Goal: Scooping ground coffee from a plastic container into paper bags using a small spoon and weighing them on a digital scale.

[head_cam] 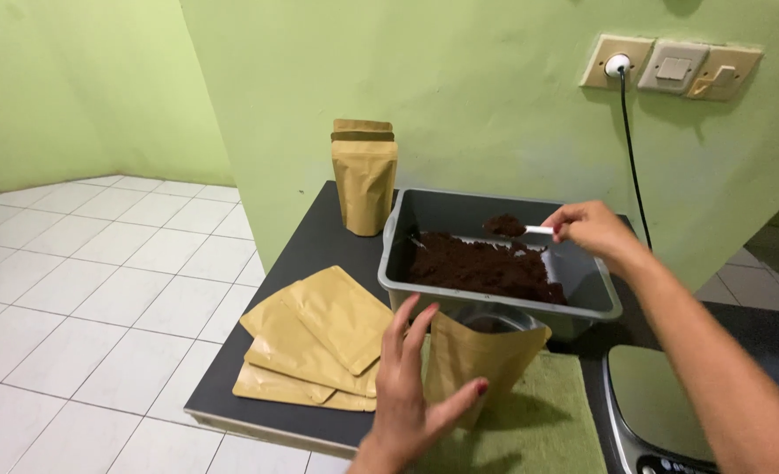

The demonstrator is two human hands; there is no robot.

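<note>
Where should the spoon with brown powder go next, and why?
Probably over to the open pouch. The right hand holds a loaded spoon above the gray tub, and the left hand steadies the pouch.

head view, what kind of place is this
Probably a small home packing corner: a grey tub of dark brown powder, kraft pouches stacked flat on a black table, and a scale.

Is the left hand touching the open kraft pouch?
Touching. The head view shows the left hand against the open pouch: its thumb lies across the pouch's front, its fingers by the left edge.
</note>
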